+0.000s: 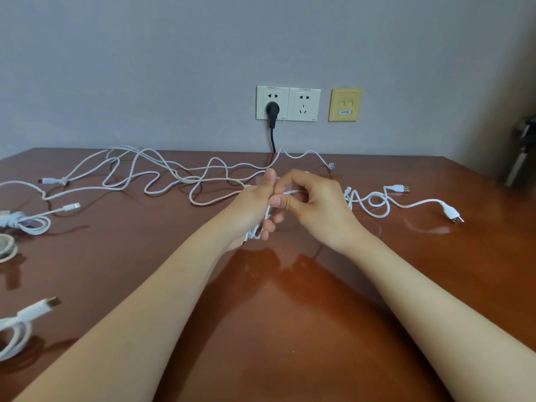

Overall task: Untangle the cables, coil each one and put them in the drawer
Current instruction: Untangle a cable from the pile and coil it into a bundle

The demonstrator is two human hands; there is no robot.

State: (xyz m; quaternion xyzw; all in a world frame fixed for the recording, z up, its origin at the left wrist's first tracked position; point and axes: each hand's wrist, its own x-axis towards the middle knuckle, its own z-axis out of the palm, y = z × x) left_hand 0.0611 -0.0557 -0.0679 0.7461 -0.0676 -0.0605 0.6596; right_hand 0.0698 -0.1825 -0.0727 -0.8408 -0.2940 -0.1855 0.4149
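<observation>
Both hands meet over the middle of the brown table. My left hand grips a small coil of white cable, its loops showing below the fingers. My right hand pinches a strand of the same cable at the top of the coil. A long tangle of white cables sprawls across the back of the table. Another white cable with USB plugs lies to the right of my right hand. No drawer is in view.
Three coiled white cables lie along the left edge. A black plug sits in a wall socket behind the table. A dark object stands at the far right.
</observation>
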